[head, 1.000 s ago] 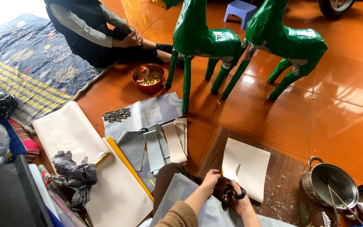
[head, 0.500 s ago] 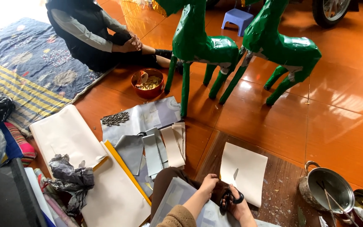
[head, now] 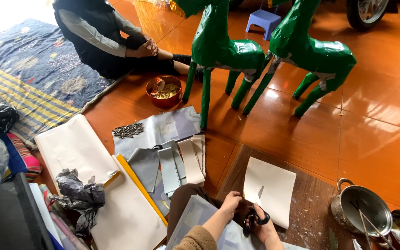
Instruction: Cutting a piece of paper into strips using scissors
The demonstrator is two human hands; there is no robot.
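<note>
My right hand (head: 261, 226) grips black-handled scissors (head: 254, 217), their blades up against a white sheet of paper (head: 270, 190) that lies on a dark wooden board (head: 311, 208). My left hand (head: 230, 203) rests with curled fingers at the sheet's lower left edge, beside the scissors. A grey sheet (head: 195, 222) lies over my lap below both hands. Cut strips of grey and cream paper (head: 177, 162) lie fanned out on the floor to the left.
Two green paper-covered animal figures (head: 223, 51) (head: 320, 55) stand on the orange tile floor. Another person (head: 103, 37) sits on a patterned mat beside a red bowl (head: 164, 90). A metal pot (head: 365, 210) is at right, large cream sheets (head: 77, 146) and crumpled dark plastic (head: 77, 194) at left.
The view has shifted a little down and left. My hands stay at the white sheet's lower edge with the scissors; the seated person has not moved.
</note>
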